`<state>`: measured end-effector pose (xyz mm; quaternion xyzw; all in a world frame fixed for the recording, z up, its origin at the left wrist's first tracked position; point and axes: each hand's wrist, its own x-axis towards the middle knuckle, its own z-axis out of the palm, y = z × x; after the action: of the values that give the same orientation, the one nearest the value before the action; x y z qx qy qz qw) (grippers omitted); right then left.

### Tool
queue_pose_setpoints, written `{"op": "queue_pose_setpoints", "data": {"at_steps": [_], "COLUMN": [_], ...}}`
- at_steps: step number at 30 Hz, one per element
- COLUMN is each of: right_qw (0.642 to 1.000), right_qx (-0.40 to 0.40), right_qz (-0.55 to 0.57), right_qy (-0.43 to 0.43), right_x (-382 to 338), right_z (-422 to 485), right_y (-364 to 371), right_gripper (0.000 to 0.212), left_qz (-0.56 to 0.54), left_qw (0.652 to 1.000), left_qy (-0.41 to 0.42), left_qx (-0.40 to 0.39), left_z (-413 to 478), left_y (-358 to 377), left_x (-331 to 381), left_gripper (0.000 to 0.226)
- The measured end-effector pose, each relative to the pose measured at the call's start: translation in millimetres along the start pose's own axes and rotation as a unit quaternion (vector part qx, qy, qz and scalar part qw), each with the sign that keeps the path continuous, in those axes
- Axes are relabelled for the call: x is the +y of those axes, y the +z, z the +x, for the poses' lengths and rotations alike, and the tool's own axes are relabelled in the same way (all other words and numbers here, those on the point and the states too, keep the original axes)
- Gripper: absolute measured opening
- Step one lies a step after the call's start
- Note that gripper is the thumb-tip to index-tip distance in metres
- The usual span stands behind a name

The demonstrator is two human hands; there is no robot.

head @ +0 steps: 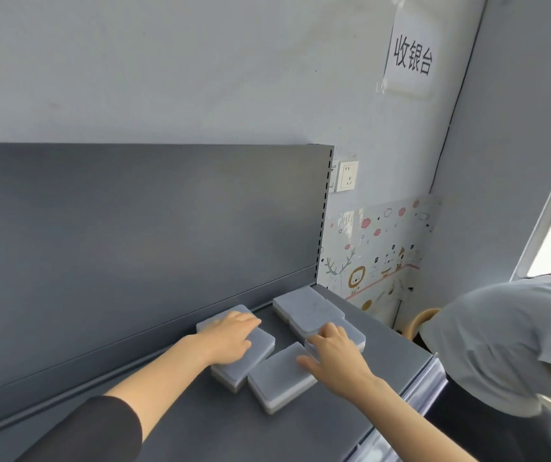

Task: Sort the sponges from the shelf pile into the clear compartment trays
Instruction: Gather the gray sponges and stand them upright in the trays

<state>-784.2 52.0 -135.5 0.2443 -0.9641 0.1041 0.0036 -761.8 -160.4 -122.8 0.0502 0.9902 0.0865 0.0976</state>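
Shelf [200,428]: dark grey deck with an upright back panel; all the stock lies at its right end.
Sponges, left group [254,361]: grey-topped blocks with a paler lower layer; the long axis runs from the back panel out toward the front edge.
Front sponge [277,381]: lies flat and crosswise to the left group, its long axis roughly parallel to the back panel and one corner against the left group.
Sponges, right group [304,306]: laid in overlapping steps from the rear corner outward.
Left hand [230,338]: palm down, fingers straight and laid flat on the left group, clasping nothing.
Right hand [337,355]: fingers bent, tips on the nearest block of the right group, thumb lying on the front sponge; whether it clasps anything cannot be told.
Bystander [501,345]: a person in a grey shirt bends beside the shelf's right end.
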Motion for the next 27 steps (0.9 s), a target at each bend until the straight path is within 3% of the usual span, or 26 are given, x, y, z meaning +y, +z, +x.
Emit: {"op": "queue_pose_setpoints", "data": {"at_steps": [8,14,23,27], "right_qw": [0.996,0.993,0.992,0.983], "right_qx": [-0.029,-0.037,-0.104,-0.152], "right_qz": [-0.071,-0.083,-0.01,0.095], "right_qy": [-0.034,-0.077,-0.075,-0.036], "right_x": [-5.8,-9.6,-10.3,-9.9], "right_z": [-3.1,-13.2,-30.0,-35.9], "right_y": [3.0,4.0,3.1,4.4], "right_gripper": [0.045,0.044,0.044,0.063], "left_qz": [0.084,0.122,0.099,0.02], "left_qw": [0.995,0.99,0.989,0.992], "left_qy": [0.052,0.064,0.016,-0.033], "left_qx": [-0.009,-0.037,-0.112,-0.119], "left_z": [-2.6,-22.6,-47.1,-59.9], "left_y": [5.3,6.5,0.8,1.1], "left_x": [-4.0,-0.5,1.1,-4.5], "left_gripper": [0.043,0.055,0.059,0.054]}}
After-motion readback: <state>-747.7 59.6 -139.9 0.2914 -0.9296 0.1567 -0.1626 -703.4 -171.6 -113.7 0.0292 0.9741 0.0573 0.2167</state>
